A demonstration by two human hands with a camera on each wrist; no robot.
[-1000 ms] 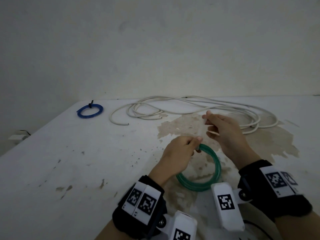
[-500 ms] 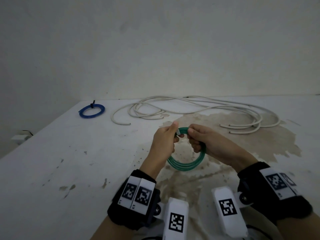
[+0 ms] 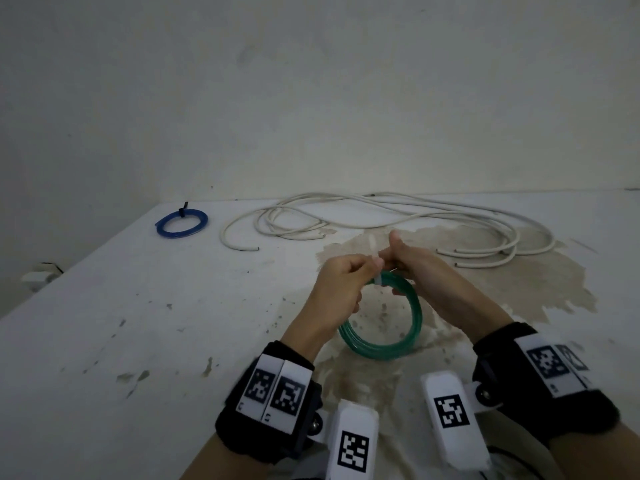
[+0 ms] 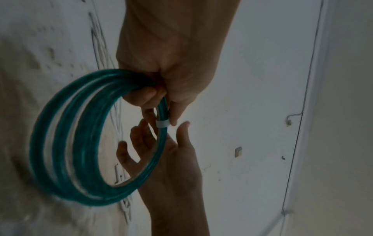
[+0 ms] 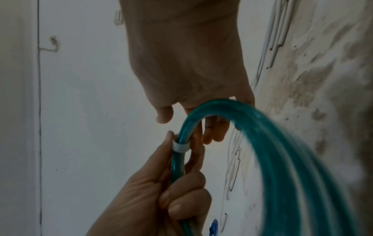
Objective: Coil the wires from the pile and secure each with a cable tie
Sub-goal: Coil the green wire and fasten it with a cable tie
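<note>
A green wire coil (image 3: 381,351) hangs above the stained table (image 3: 138,341), held at its top. A white cable tie (image 3: 378,280) is wrapped round its strands, and a blurred pale tail sticks up from it. My left hand (image 3: 360,268) grips the coil right at the tie. In the left wrist view the left hand (image 4: 171,63) curls round the coil (image 4: 70,143) beside the tie (image 4: 162,123). My right hand (image 3: 408,265) meets it from the right. The right hand (image 4: 167,151) shows spread, straight fingers behind the strands.
A tied blue coil (image 3: 181,223) lies at the table's far left corner. Loose white wire (image 3: 381,209) sprawls along the back edge by the wall. The table's left edge drops off to the floor.
The right hand, raised apart from the coil a second ago, has come back to its top. The coil was lifted toward both hands and now hangs from them, the tie's tail standing up.
</note>
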